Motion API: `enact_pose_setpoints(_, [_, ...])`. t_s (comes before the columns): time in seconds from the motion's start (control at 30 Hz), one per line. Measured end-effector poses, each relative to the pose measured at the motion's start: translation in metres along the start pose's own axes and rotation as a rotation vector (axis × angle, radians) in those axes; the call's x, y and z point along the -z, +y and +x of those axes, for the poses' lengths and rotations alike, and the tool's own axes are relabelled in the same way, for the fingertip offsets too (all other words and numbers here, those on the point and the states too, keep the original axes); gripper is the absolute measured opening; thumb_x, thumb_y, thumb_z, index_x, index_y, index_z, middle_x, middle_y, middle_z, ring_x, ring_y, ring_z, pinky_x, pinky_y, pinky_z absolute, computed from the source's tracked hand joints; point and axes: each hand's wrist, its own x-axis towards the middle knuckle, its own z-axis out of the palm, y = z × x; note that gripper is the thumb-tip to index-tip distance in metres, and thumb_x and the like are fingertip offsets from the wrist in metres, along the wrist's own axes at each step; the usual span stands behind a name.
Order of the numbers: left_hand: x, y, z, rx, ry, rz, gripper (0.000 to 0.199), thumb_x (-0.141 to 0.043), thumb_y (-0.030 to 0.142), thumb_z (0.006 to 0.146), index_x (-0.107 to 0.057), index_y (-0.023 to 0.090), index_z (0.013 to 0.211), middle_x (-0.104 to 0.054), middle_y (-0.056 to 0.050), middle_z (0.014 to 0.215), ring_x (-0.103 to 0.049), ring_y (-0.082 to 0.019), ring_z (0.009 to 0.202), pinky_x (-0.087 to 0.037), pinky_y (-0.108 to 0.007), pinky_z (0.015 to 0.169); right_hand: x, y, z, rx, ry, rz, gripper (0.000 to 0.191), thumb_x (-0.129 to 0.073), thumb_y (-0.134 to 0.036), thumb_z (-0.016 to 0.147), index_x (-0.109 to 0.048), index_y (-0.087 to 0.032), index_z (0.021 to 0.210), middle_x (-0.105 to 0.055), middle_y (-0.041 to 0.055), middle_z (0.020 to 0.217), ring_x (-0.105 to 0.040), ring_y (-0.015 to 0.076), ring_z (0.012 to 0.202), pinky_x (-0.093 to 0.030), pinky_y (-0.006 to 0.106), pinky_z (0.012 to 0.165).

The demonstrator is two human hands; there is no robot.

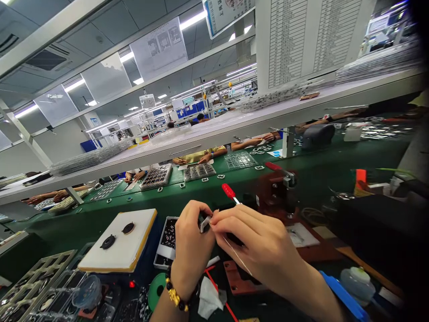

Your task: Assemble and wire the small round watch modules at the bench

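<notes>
My left hand (193, 250), with a black and gold bead bracelet (176, 293) on its wrist, pinches a small silver-and-black part (204, 223) between thumb and fingers. Close against it is my right hand (261, 246), whose fingertips hold a thin white strip (237, 256) that runs down across the back of the hand. A red-handled tool (229, 191) stands just beyond my right fingers, its lower end hidden behind them. Below my left hand lies an open box of small dark parts (167, 239).
A white board (117, 239) carries two black round pieces. Plastic trays (33, 286) lie at lower left, and a red metal fixture (278, 190) stands at right. A white shelf (214, 129) spans the green bench, with co-workers' hands and parts trays beyond.
</notes>
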Motion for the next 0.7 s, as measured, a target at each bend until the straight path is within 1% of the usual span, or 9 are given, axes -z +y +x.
enact_pose_setpoints(0.1, [-0.001,-0.0014,0.0006,-0.068,0.064,0.088,0.014,-0.064,0.012,0.091,-0.056,0.021,0.083,-0.06,0.002,0.078,-0.054,-0.016,0.072,-0.039,-0.027,0.068,-0.0022,0.0003,-0.0015,0.001,-0.013,-0.052,0.018,-0.06,-0.001,0.095,-0.056,-0.019,0.097,-0.072,0.0032,0.095,-0.068,0.0189,0.088,-0.053,0.032,0.077])
enact_pose_setpoints(0.17, [-0.0007,-0.0013,0.0004,-0.095,0.085,0.109,0.014,-0.063,0.013,0.092,-0.056,0.021,0.083,-0.06,0.002,0.078,-0.054,-0.016,0.073,-0.039,-0.027,0.068,-0.0021,0.0008,-0.0013,-0.056,-0.013,-0.008,0.018,-0.059,-0.002,0.095,-0.056,-0.02,0.094,-0.072,0.0019,0.092,-0.068,0.0181,0.086,-0.053,0.031,0.076])
enact_pose_setpoints(0.23, [0.0001,-0.0006,-0.0002,-0.087,0.06,0.083,0.015,-0.062,0.009,0.088,-0.057,0.021,0.084,-0.061,0.002,0.08,-0.055,-0.016,0.073,-0.039,-0.027,0.068,-0.001,0.0015,-0.0003,-0.151,-0.018,0.073,0.018,-0.058,-0.003,0.094,-0.057,-0.021,0.092,-0.071,0.0002,0.091,-0.067,0.0165,0.084,-0.052,0.03,0.074])
enact_pose_setpoints(0.33, [0.0015,0.0011,-0.001,-0.029,-0.002,0.009,0.019,-0.061,0.003,0.082,-0.057,0.022,0.084,-0.063,0.003,0.081,-0.056,-0.015,0.074,-0.04,-0.026,0.069,0.0009,0.0028,0.0021,-0.296,-0.053,0.2,0.016,-0.057,-0.007,0.093,-0.06,-0.023,0.091,-0.069,-0.0024,0.088,-0.065,0.0138,0.079,-0.052,0.028,0.071])
enact_pose_setpoints(0.5, [0.0028,0.0034,-0.001,0.064,-0.051,-0.107,0.017,-0.063,0.005,0.081,-0.058,0.021,0.083,-0.062,0.004,0.079,-0.055,-0.014,0.072,-0.04,-0.025,0.067,0.0046,0.0047,0.0051,-0.508,-0.132,0.437,0.014,-0.058,-0.013,0.093,-0.064,-0.026,0.091,-0.07,-0.0051,0.089,-0.068,0.0121,0.08,-0.054,0.023,0.069])
enact_pose_setpoints(0.6, [0.0035,0.0038,-0.0012,0.088,-0.088,-0.179,0.014,-0.064,0.008,0.082,-0.058,0.021,0.084,-0.062,0.004,0.08,-0.055,-0.014,0.071,-0.042,-0.025,0.066,0.0063,0.0054,0.0053,-0.563,-0.149,0.511,0.012,-0.061,-0.017,0.094,-0.066,-0.027,0.091,-0.071,-0.0062,0.089,-0.068,0.0114,0.08,-0.054,0.022,0.07])
enact_pose_setpoints(0.7, [0.0038,0.0039,-0.0017,0.095,-0.09,-0.205,0.013,-0.064,0.01,0.082,-0.059,0.021,0.084,-0.063,0.004,0.081,-0.055,-0.014,0.073,-0.042,-0.025,0.067,0.0066,0.005,0.005,-0.579,-0.142,0.532,0.011,-0.062,-0.018,0.094,-0.066,-0.027,0.09,-0.072,-0.0058,0.09,-0.069,0.0118,0.081,-0.053,0.022,0.071])
